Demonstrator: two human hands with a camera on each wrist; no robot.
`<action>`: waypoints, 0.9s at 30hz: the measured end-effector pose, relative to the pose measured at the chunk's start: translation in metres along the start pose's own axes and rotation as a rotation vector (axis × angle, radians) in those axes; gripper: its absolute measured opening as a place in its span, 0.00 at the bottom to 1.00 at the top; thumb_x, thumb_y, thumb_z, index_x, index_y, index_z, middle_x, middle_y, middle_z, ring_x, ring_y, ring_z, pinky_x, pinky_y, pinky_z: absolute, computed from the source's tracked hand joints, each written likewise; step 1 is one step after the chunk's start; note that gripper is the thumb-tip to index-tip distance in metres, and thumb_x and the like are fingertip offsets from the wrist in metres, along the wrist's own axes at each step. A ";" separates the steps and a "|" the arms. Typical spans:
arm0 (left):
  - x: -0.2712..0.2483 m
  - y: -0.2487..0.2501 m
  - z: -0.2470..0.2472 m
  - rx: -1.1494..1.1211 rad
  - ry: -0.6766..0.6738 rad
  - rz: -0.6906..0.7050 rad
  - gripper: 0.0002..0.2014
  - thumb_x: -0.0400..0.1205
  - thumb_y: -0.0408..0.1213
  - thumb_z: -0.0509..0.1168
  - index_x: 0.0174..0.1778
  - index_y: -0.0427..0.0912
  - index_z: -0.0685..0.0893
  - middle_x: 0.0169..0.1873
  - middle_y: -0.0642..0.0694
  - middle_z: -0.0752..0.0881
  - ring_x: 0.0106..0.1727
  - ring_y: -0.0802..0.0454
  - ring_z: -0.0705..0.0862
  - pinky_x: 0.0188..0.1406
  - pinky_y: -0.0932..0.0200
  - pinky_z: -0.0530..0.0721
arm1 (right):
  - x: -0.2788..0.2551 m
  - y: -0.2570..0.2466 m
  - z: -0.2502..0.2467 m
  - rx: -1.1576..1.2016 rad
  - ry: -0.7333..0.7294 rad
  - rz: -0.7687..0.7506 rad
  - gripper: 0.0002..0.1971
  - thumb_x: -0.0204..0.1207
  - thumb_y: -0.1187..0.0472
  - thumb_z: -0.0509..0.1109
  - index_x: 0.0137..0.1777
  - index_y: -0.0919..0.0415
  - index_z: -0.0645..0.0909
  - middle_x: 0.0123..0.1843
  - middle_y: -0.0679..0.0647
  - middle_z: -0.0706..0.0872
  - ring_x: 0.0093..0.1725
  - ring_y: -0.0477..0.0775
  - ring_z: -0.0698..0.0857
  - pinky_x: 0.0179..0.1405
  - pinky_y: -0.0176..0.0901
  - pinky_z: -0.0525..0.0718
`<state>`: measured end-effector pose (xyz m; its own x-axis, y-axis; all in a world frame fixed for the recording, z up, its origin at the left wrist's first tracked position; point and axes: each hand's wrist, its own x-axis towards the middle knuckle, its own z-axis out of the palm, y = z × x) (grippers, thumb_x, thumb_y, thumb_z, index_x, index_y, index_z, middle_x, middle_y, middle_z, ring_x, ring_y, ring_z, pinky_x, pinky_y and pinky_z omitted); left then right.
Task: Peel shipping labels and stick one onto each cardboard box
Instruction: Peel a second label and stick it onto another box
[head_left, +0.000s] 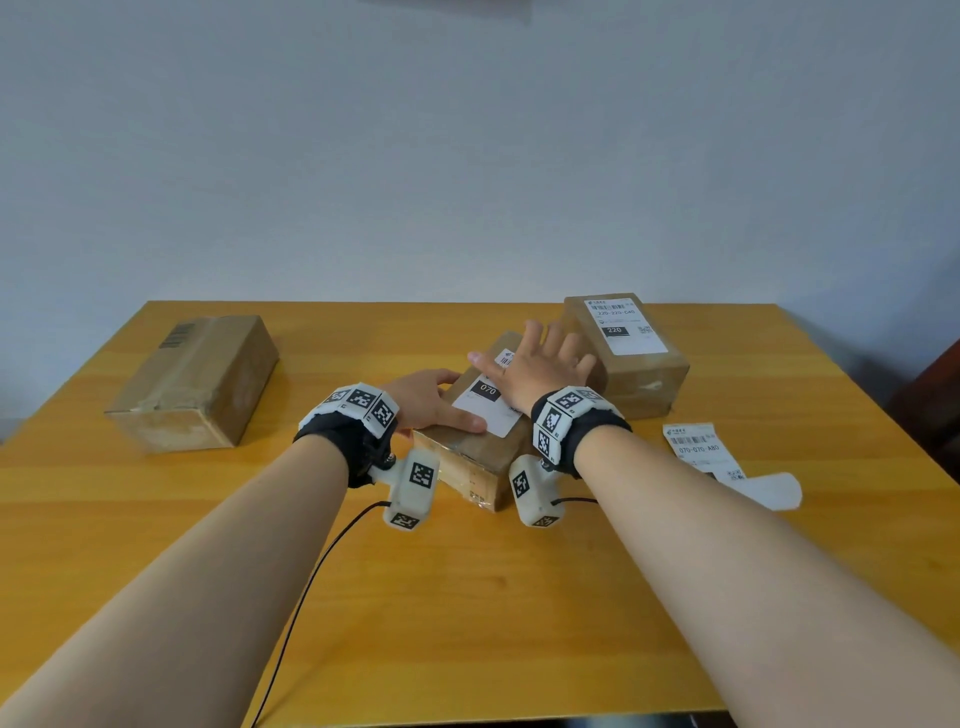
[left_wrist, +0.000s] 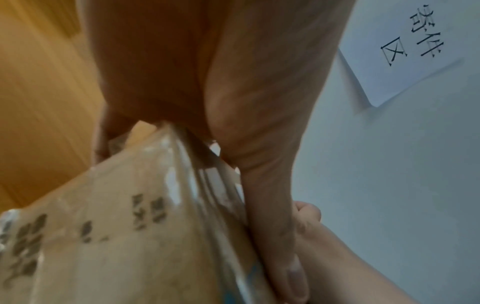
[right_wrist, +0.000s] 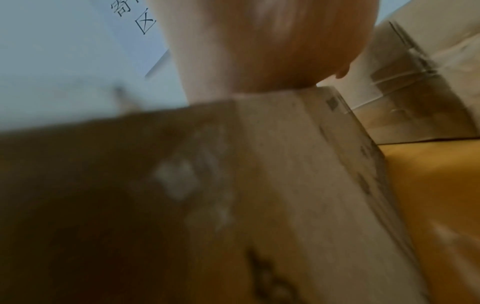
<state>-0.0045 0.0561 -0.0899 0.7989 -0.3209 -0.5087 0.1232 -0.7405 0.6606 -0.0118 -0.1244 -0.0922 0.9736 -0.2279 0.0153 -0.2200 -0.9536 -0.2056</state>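
- Fingers of both hands lie flat and spread, holding nothing: right hand (head_left: 540, 371) palm-down on the "070" shipping label (head_left: 488, 410), left hand (head_left: 431, 402) straight-fingered on the label's near-left corner and the box edge.
- Label sits on top of the middle cardboard box (head_left: 467, 462), centre of the wooden table (head_left: 467, 597). Left wrist cam shows my thumb (left_wrist: 283, 246) along the top edge.
- Step in hand, as I read it: smoothing the label down on box 2 of 3. The near corner looks flat; far end is hidden under my right palm, can't tell.
- Next calls for: lift both hands, get a fresh label, peel it, go to the unlabelled box (head_left: 195, 382) at 10 o'clock.
- Around: labelled "220" box (head_left: 626, 353) at 1 o'clock, just beside my right fingers. Loose "070-070" label sheet (head_left: 701, 449) at 3 o'clock w/ curled backing paper (head_left: 774, 491) next to it.
- In the way: nothing btwn me and the 10 o'clock box. Wrist cable (head_left: 311, 582) trails at 6 o'clock and could snag.
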 end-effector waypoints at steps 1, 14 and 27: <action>0.001 -0.002 0.000 0.000 0.005 0.008 0.59 0.51 0.66 0.83 0.82 0.61 0.71 0.60 0.53 0.90 0.58 0.46 0.91 0.65 0.36 0.88 | 0.000 0.001 -0.001 -0.013 -0.007 -0.008 0.51 0.74 0.16 0.48 0.85 0.53 0.54 0.83 0.60 0.62 0.81 0.66 0.61 0.74 0.67 0.62; 0.008 -0.008 -0.004 0.006 0.011 0.010 0.40 0.71 0.59 0.81 0.79 0.63 0.73 0.59 0.57 0.89 0.58 0.50 0.90 0.66 0.41 0.86 | 0.007 0.016 -0.003 0.057 -0.111 0.025 0.55 0.72 0.15 0.50 0.88 0.54 0.46 0.84 0.63 0.66 0.83 0.67 0.63 0.76 0.68 0.64; 0.002 -0.020 -0.017 -0.074 0.186 -0.043 0.33 0.72 0.56 0.81 0.73 0.58 0.80 0.57 0.54 0.89 0.51 0.51 0.88 0.43 0.54 0.88 | 0.011 0.029 -0.007 0.137 -0.099 0.090 0.51 0.75 0.21 0.61 0.85 0.57 0.52 0.81 0.64 0.71 0.80 0.69 0.69 0.66 0.65 0.78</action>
<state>0.0046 0.0805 -0.0944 0.8861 -0.1700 -0.4312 0.1973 -0.7035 0.6828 -0.0082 -0.1555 -0.0907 0.9530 -0.2845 -0.1046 -0.3031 -0.8927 -0.3335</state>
